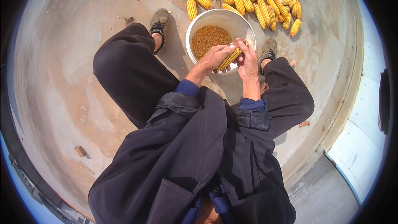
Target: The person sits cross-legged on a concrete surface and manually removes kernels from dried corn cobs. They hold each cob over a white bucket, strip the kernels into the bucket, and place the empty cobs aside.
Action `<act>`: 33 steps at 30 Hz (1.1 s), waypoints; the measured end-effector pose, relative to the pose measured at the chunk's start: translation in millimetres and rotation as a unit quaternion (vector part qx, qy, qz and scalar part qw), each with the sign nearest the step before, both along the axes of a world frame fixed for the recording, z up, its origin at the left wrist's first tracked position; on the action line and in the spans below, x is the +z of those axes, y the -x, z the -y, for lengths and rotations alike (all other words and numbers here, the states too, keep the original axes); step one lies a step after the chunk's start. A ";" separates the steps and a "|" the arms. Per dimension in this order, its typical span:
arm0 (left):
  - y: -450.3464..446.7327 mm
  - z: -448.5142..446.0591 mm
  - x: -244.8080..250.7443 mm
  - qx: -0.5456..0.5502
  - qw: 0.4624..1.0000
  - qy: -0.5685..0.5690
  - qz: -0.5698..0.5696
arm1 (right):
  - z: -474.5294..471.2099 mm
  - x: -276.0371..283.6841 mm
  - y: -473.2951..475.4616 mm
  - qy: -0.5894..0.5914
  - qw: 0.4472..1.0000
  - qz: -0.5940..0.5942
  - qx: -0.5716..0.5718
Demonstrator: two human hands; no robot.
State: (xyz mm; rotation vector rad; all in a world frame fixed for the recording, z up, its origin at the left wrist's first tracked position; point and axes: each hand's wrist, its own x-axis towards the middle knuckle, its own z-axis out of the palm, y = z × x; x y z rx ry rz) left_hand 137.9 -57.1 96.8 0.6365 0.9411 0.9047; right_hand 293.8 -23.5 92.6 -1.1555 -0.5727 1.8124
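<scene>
An ear of yellow corn (229, 59) is held at a tilt between my two hands, over the near rim of a white plastic bucket (190, 34). My left hand (216, 56) grips its lower part, with the thumb lying along the ear. Around its upper end my right hand (246, 56) has its fingers closed; they hide part of that end. Loose corn kernels (210, 39) cover the bottom of the bucket.
Beyond the bucket a pile of corn ears (264, 3) lies on the concrete floor (93, 77). My shoes (159, 21) stand on either side of the bucket. A small brown block (80, 151) is at the lower left, a reddish cob piece (304, 124) at the right.
</scene>
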 end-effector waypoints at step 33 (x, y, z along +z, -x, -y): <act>10.5 1.8 -5.5 -0.014 0.999 0.043 0.023 | -0.7 -7.9 -6.9 0.001 0.998 -0.056 -0.042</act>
